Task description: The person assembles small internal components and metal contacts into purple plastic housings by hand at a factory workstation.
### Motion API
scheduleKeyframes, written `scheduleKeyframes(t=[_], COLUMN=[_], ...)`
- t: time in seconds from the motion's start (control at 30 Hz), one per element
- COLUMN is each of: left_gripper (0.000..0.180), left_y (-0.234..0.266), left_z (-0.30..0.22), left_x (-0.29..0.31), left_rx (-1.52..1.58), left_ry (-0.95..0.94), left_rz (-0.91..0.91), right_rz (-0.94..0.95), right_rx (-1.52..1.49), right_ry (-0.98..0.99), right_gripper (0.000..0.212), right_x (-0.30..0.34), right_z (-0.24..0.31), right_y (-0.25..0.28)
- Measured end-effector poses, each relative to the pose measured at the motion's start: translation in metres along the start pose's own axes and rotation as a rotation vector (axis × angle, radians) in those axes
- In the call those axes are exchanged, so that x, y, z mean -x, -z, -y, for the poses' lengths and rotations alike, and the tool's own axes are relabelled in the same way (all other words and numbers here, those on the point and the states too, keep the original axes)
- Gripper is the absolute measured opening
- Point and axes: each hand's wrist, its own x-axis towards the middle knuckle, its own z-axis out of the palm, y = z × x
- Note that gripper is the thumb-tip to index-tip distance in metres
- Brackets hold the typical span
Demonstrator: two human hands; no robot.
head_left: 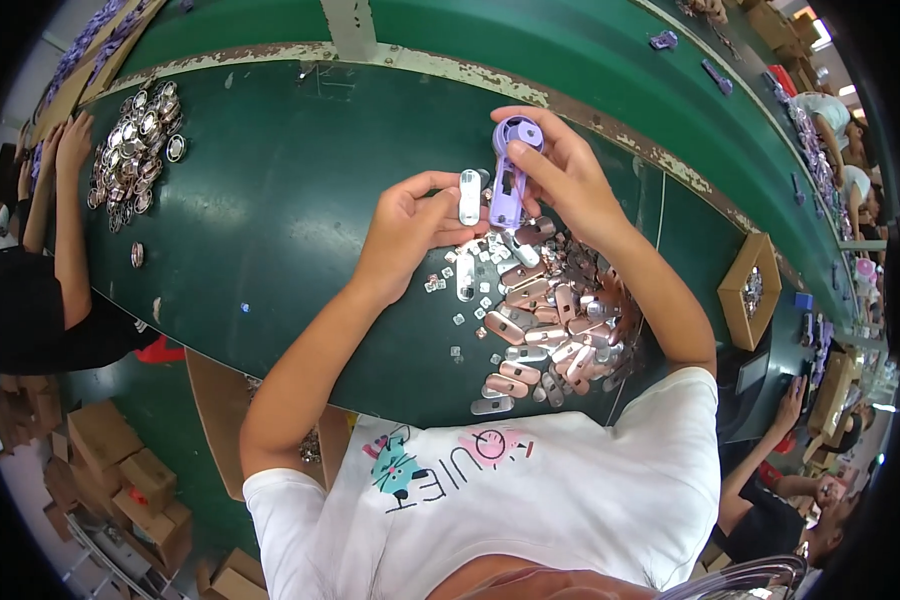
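Note:
Between the thumb and fingers of my left hand (410, 225) is a small oblong silver cover plate (469, 198), held upright. My right hand (568, 175) grips a purple plastic housing (510, 195) with a round head and a long hollow handle; its open side faces up. The plate and the housing are side by side, with a narrow gap between them. Just below both hands lies a pile of rose-gold and silver oblong plates (545, 320). Several small clear square pieces (485, 245) are scattered at its left edge, beside a loose silver plate (465, 277).
A heap of shiny round rings (135, 150) lies at the far left of the green table (270, 200), near a co-worker's arms (68, 220). A green conveyor (530, 45) with purple parts runs behind. Cardboard boxes (748, 292) stand to the right and on the floor.

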Motion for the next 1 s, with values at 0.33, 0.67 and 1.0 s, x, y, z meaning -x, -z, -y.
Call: scheduleKeyframes(t=[0.33,0.67,1.0], left_gripper=[0.028,0.021,0.018], left_y=[0.000,0.001,0.005], left_z=[0.001,0.010,0.014], left_x=[0.003,0.003,0.006], left_rx=[-0.029,-0.179,-0.541], left_ry=[0.053,-0.084,-0.283], left_rz=[0.080,0.111,0.134], right_rz=[0.016,0.087,0.179], right_rx=[0.368,0.202,-0.150], right_ry=[0.233,0.239,-0.157], right_gripper=[0.036,0.038,0.037], right_x=[-0.004,-0.012,-0.009], right_z=[-0.016,-0.020,-0.009], right_y=[-0.008,-0.006,0.005])
